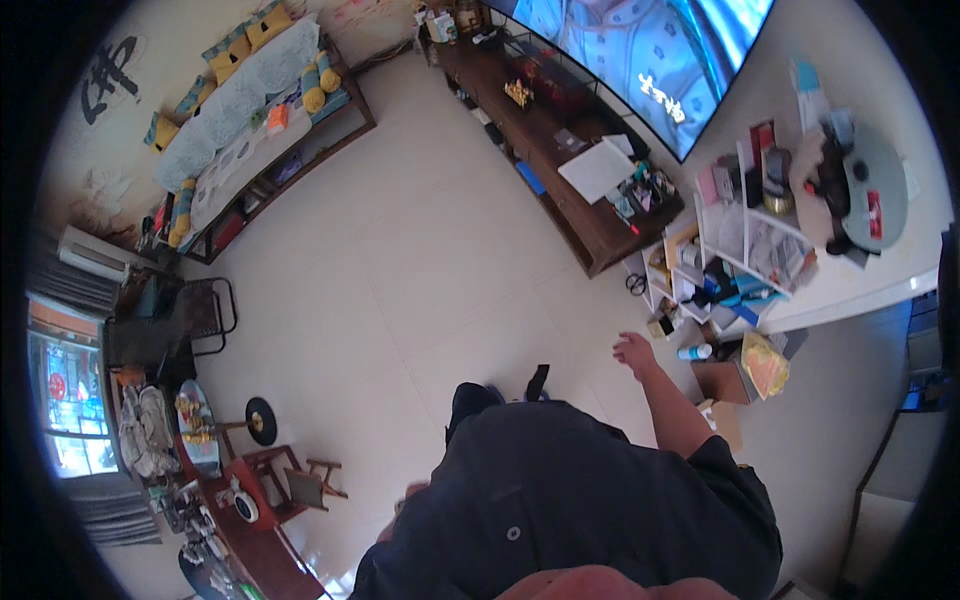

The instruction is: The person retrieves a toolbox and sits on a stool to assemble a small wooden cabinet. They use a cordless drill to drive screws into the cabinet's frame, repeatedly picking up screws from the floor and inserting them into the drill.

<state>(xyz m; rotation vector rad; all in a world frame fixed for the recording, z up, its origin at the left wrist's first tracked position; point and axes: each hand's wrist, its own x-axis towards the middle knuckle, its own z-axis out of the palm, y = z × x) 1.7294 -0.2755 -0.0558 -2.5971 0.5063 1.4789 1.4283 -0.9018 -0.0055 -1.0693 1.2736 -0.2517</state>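
Observation:
My right hand (632, 350) hangs out from my side above the pale floor, its fingers loosely apart with nothing in them. Nearest to it are a white shelf unit (735, 255) full of small items, a pair of dark-handled scissors (636, 284) at the shelf's edge, and a white-and-blue bottle (694, 352). Only a sliver of my left hand (413, 490) shows beside my dark shirt; its fingers are hidden behind my body.
A long brown cabinet (560, 205) bearing clutter stands ahead below a large lit screen (640, 60). To the right are a cardboard box (722, 380) and a yellow bag (765, 366). Leftward stand a cushioned bench (240, 130), a folding chair (210, 315) and a small stool (308, 488).

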